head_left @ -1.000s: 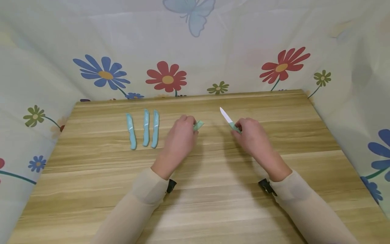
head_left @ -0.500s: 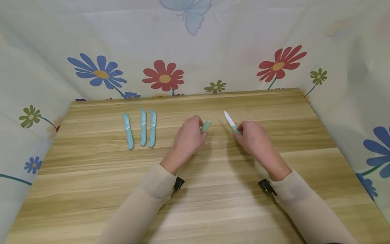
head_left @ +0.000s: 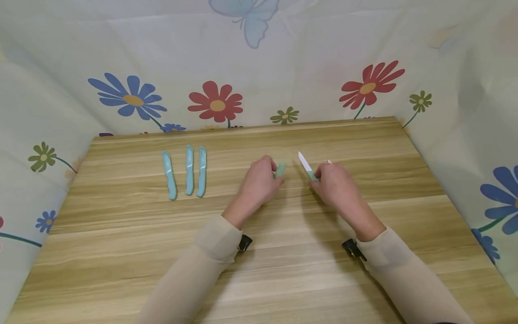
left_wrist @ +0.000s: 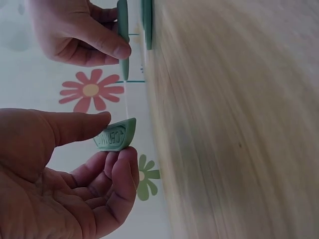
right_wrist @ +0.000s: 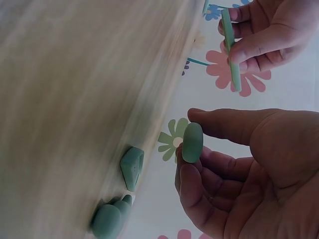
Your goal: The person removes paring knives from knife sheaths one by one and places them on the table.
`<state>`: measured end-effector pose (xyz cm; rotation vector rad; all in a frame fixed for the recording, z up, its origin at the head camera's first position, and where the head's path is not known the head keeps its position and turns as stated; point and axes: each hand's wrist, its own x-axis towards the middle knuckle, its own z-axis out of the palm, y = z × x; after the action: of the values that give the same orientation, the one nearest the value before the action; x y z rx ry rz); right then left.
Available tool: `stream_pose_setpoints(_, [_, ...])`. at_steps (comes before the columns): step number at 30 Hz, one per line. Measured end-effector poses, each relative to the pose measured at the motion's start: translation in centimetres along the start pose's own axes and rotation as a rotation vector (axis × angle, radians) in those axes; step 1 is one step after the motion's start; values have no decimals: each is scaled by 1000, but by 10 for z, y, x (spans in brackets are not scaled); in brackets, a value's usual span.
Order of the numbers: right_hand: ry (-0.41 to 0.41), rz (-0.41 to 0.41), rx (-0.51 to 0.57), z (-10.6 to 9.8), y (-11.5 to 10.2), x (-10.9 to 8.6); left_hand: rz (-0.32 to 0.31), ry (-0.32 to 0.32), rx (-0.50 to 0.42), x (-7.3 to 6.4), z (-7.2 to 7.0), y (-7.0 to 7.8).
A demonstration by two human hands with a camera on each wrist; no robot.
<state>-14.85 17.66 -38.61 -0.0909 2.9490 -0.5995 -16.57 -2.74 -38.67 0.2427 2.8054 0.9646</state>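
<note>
My left hand (head_left: 262,177) pinches a pale green blade sheath (left_wrist: 113,137) with raised lettering between thumb and fingers. Just to its right, my right hand (head_left: 333,180) grips a small knife by its green handle (left_wrist: 123,37). The knife's bare white blade (head_left: 305,161) points away from me and slightly left. A narrow gap separates sheath and blade in the head view. From the right wrist, the handle shows end-on between thumb and fingers.
Three sheathed light blue knives (head_left: 189,170) lie side by side at the left of the wooden table (head_left: 283,270). Beyond my right hand, another green sheath (right_wrist: 132,168) and a green handle (right_wrist: 107,220) rest on the tabletop. A flowered cloth (head_left: 162,45) hangs around the back and sides.
My left hand has moved right with the sheath, closing in on the knife. My right hand has hardly moved. A small white tip now peeks out behind it.
</note>
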Motion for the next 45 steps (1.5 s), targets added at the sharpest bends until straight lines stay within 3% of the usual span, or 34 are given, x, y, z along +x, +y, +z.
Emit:
stream_pose_setpoints(15, [-43,59,-21,8,-1,-2,-25,-46,4,6,27,13])
stream_pose_setpoints(26, [-29,26,-44,9,3,-5,-40,-101,-9,11,43,26])
stream_pose_setpoints(45, [-85,13,-52,9,6,3,-32,-93,61,16,56,42])
